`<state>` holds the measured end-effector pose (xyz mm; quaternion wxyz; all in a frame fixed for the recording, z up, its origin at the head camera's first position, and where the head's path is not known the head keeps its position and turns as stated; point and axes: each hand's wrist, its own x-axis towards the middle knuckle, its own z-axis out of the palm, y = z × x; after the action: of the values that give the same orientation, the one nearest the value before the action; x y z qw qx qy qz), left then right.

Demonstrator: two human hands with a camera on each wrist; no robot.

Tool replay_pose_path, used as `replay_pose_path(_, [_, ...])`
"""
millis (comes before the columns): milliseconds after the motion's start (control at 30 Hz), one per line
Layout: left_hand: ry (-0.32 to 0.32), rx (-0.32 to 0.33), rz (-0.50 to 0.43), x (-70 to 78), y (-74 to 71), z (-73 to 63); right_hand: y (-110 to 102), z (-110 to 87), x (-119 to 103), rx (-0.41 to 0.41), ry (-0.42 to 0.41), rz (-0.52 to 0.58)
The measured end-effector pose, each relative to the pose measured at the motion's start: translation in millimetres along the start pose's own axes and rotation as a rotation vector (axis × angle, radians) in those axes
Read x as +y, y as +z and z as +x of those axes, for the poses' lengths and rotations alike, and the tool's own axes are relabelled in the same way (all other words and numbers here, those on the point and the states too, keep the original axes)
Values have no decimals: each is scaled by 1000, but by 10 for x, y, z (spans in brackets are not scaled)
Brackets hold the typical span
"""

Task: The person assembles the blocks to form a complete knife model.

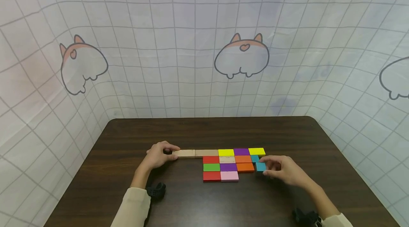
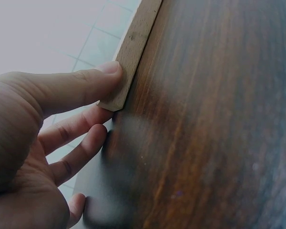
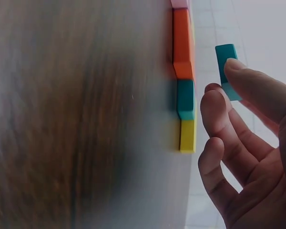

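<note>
My left hand (image 1: 159, 155) pinches the outer end of a plain wooden block (image 1: 185, 153) between thumb and fingers. This block lies on the table at the left end of the back row, against a second plain block (image 1: 206, 153). In the left wrist view the thumb presses the near face of the wooden block (image 2: 133, 47). My right hand (image 1: 284, 170) pinches a small teal block (image 1: 260, 167) between thumb and fingertips. The right wrist view shows this teal block (image 3: 226, 50) raised above the row. Another small teal block (image 1: 254, 158) lies beside an orange block (image 1: 243, 158).
Yellow (image 1: 226, 152) and purple (image 1: 241, 152) blocks continue the back row. Red (image 1: 212, 176), green (image 1: 211, 167) and pink (image 1: 229, 176) blocks lie in rows in front. The dark wooden table (image 1: 204, 205) backs onto a grid-patterned curtain (image 1: 179, 60).
</note>
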<state>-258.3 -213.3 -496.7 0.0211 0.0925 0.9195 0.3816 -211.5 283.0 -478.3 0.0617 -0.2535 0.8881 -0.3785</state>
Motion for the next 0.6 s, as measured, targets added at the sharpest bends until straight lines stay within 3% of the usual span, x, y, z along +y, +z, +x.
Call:
replay_pose_path(267, [-5, -3, -12, 18, -5, -13, 110, 20, -115, -75, 16, 56])
replay_pose_path(600, [-9, -13, -23, 10, 0, -13, 239, 128, -216, -149, 38, 24])
